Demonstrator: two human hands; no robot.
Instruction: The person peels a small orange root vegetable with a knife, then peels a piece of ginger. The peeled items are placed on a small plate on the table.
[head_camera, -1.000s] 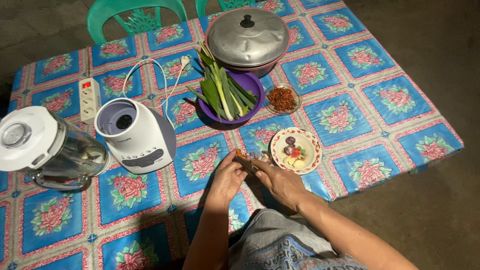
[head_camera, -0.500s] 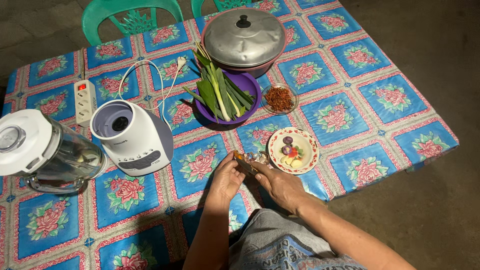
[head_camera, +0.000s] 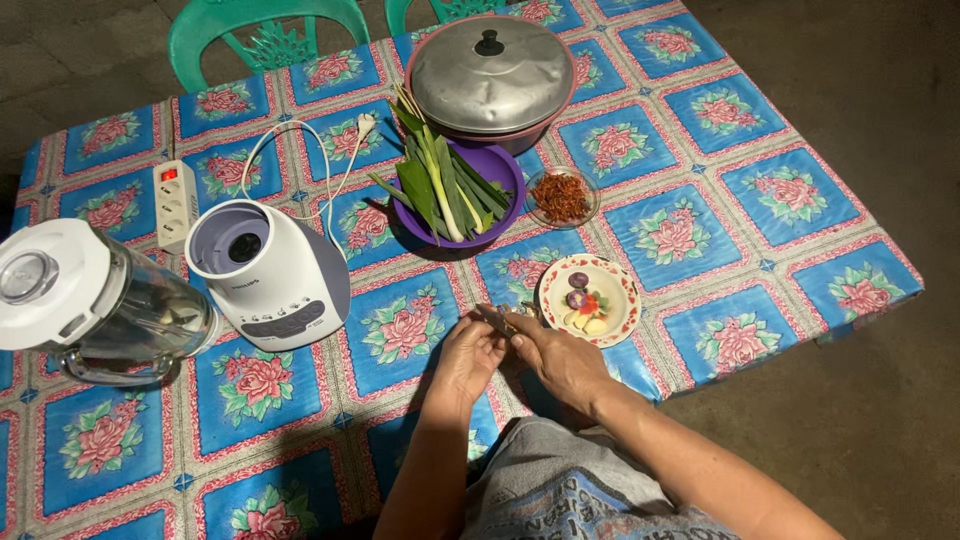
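Near the counter's front edge, beside the patterned plate (head_camera: 620, 282), both hands, left hand (head_camera: 470, 358) and right hand (head_camera: 560, 362), pinch a small knife-like piece (head_camera: 497, 319); a slip could nick a finger or knock the plate.

I see a small knife (head_camera: 497, 320) pinched between both hands at the near edge of the table, just left of the little patterned plate. Only a short stretch shows: a slim, greyish blade, angled up and to the left, with its tip poking past the fingers. The handle is hidden inside the grip. Something small and pale sits against the blade, probably a peeled clove or a scrap of skin, though it's too blurred to tell.
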